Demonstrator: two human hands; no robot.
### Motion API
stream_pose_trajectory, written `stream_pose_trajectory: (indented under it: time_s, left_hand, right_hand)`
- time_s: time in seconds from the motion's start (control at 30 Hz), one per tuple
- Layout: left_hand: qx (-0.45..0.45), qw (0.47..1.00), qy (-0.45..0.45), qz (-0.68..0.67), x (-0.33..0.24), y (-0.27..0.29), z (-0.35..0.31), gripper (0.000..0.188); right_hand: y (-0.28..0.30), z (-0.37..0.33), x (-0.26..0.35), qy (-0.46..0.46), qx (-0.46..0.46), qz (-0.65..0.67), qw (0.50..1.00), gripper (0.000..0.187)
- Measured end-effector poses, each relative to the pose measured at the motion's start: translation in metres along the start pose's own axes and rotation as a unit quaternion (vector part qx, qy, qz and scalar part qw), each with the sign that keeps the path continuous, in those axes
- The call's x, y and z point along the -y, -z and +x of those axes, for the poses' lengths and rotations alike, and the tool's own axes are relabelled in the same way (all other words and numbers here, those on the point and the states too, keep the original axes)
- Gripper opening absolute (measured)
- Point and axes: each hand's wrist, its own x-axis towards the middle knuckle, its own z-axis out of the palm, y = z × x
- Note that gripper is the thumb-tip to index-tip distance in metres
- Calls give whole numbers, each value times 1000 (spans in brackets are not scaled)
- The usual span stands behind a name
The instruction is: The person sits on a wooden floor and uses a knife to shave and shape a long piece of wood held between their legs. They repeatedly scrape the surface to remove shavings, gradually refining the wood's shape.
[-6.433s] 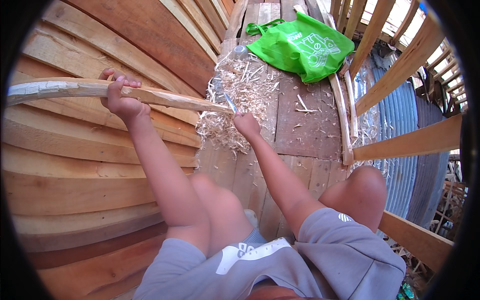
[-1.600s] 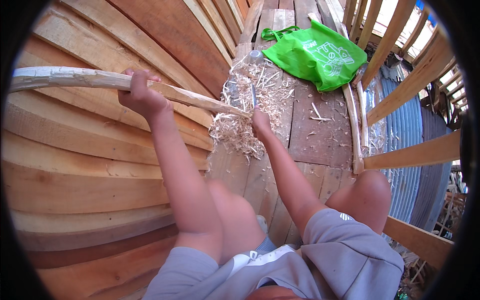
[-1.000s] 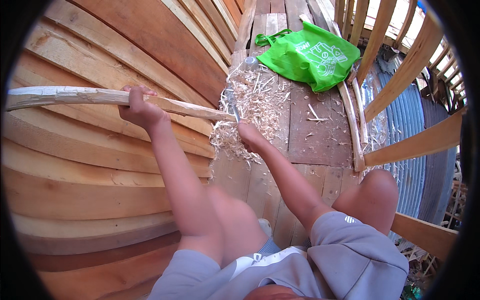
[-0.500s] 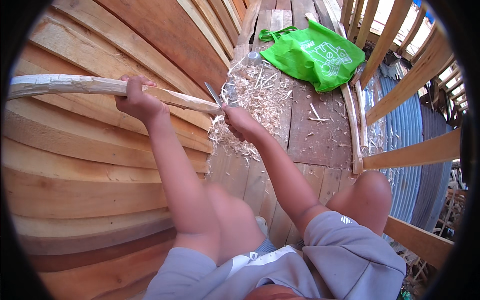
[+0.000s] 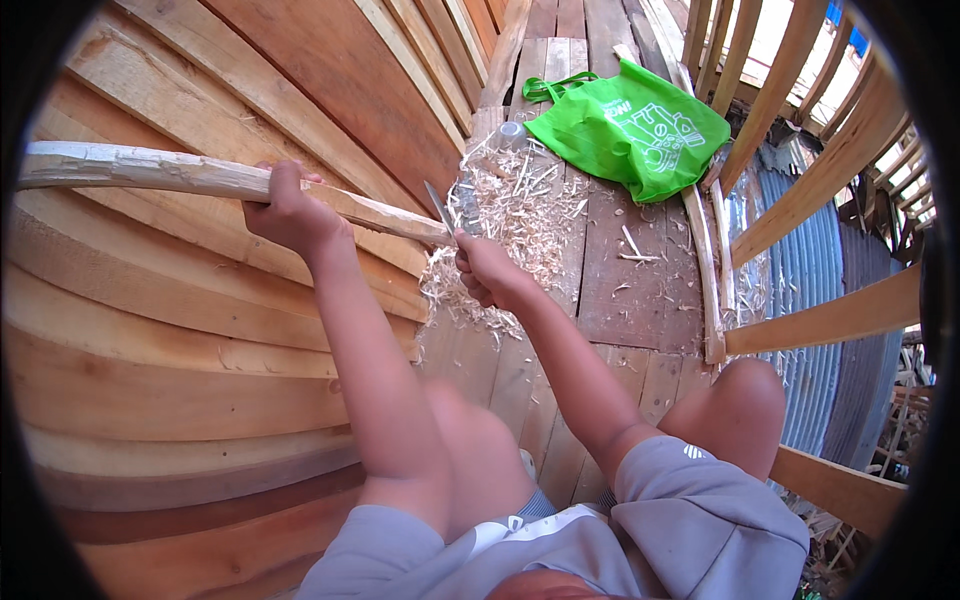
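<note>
A long, pale, peeled wooden pole (image 5: 150,168) reaches from the left rim to the middle of the view, its surface rough with cut facets. My left hand (image 5: 300,215) is closed around it partway along, towards its narrower right end. In my right hand (image 5: 490,268) is a knife (image 5: 438,206), its handle inside my fist and its blade pointing up and away. The blade crosses the right tip of the pole; whether it bites into the wood is too small to tell. Pale wood shavings (image 5: 525,200) lie heaped on the floor beyond my right hand.
A plank wall (image 5: 180,370) runs close along my left. On the plank floor (image 5: 640,290) lie a green cloth bag (image 5: 630,130) and a clear plastic cup (image 5: 510,135). A wooden railing (image 5: 790,225) stands to the right, with corrugated metal sheets (image 5: 805,300) beyond it.
Both hands, with the pole and knife, appear slightly further right and lower in view. The bag and floor have shifted slightly downward too. Both grips stay the same.
</note>
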Motion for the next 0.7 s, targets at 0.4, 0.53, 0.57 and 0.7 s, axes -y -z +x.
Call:
stream_pose_trajectory:
  time_s: [0.4,0.53,0.57,0.7]
  left_hand:
    - [33,999,12,-31,8,12,6,19]
    - [14,1000,11,-4,6,9,6,20]
    - [18,1000,15,-7,5,7,5,21]
    - [28,999,16,-21,3,-2,0,22]
  right_hand:
    - [-9,0,0,40,-78,-107,990,48]
    - [-26,-7,17,80,-85,-148,982,51]
    - [-14,5,5,62,-106,-108,987,52]
    - [29,29,-36,56,-150,-86,983,56]
